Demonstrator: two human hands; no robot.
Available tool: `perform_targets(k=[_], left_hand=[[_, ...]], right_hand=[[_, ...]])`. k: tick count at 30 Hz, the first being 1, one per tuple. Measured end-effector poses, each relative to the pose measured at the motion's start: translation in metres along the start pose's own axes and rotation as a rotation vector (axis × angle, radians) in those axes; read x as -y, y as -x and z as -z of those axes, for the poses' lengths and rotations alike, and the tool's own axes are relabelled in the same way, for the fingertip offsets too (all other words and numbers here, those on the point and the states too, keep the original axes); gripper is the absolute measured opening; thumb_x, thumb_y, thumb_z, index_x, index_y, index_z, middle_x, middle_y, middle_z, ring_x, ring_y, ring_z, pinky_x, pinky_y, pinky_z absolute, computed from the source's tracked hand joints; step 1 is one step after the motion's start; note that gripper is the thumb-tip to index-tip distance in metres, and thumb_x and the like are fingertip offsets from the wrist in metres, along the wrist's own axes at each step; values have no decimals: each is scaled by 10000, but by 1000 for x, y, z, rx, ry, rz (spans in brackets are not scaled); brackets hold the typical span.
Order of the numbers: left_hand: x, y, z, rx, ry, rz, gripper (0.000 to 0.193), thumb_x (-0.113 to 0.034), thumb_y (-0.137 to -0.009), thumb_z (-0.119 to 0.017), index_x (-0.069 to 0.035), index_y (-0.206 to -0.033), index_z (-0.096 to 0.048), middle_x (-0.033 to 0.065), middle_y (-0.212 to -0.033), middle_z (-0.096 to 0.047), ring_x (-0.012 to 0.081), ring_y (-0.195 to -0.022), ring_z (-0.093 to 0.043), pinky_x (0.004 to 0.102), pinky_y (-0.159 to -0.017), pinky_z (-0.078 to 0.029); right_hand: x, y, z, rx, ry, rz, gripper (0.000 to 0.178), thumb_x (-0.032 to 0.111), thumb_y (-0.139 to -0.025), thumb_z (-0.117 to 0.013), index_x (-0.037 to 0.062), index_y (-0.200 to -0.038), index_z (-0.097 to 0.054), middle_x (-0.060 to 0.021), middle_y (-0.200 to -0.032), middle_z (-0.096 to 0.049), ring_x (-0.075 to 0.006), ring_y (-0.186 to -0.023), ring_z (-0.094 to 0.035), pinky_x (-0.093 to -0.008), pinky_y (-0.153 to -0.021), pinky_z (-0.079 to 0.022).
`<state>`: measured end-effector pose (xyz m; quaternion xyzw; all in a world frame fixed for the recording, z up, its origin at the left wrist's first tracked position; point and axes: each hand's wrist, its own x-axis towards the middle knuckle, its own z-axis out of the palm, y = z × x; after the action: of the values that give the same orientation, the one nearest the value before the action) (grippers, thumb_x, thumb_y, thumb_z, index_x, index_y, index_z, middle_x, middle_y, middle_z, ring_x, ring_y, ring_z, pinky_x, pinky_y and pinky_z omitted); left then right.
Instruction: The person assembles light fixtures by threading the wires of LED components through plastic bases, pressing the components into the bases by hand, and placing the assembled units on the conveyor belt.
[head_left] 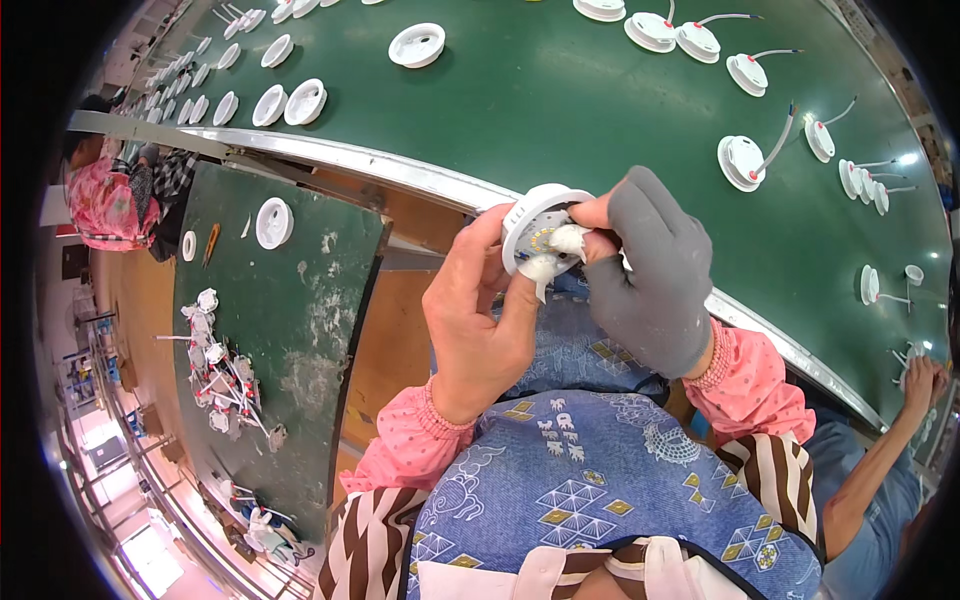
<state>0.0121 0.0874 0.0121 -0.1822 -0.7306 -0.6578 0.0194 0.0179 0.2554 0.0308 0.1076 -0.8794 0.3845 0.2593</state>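
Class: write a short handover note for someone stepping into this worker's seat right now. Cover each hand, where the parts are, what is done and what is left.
Left hand: bare, holding the round white lamp housing above the lap.
Right hand: in a grey glove, its fingers pressing a small white part into the housing.
Parts: a pile of wired white parts lies on the green side table to the left; one empty housing lies there too.
Done: housings with wires lie on the green belt.
Left: the held housing is not yet on the belt.
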Motion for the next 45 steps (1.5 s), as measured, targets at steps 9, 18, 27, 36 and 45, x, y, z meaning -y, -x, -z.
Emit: perform_targets(k=[9,18,27,36,45], left_hand=[[-1,-9,-11,-136,129,210,274,86,-912,-578,85,-1186,-577,129,-1081,-694,137,-979,-691,252,-802,-570],[-3,-13,-4,-83,206,323,241,81,-905,-576,95,-1145,-593,128,-1064,-698,133,-953,-692,245,-820,-559],[-8,-12,5,34,239,390,228,69,-893,-578,81,-1119,-611,102,-1030,-701,117,-923,-687,248,-800,-557],[2,-18,-2,4,163,297,197,80,-894,-560,77,-1082,-618,85,-995,-692,107,-888,-680,245,-790,-547],[-8,-14,-12,-108,123,49,406,66,-892,-556,53,-1298,-558,128,-1133,-655,184,-1037,-673,302,-867,-543]], right_hand=[[-11,0,-6,-9,82,-66,255,75,-749,-755,61,-939,-586,-112,-843,-556,-315,-697,-632,-426,-590,-495],[-13,-2,-5,167,-301,-250,249,13,-814,-623,27,-1061,-652,-139,-899,-646,-289,-730,-650,-367,-671,-520],[-16,-5,1,345,-603,-452,206,42,-820,-603,-15,-1017,-624,-104,-820,-639,-129,-747,-588,-310,-673,-480],[-9,6,-11,191,-346,-424,220,11,-820,-590,-42,-1033,-607,-92,-880,-667,-131,-814,-623,-287,-743,-511],[7,9,-20,-113,-742,-624,221,12,-825,-609,-43,-1038,-611,-114,-895,-684,-173,-841,-675,-319,-737,-537]])
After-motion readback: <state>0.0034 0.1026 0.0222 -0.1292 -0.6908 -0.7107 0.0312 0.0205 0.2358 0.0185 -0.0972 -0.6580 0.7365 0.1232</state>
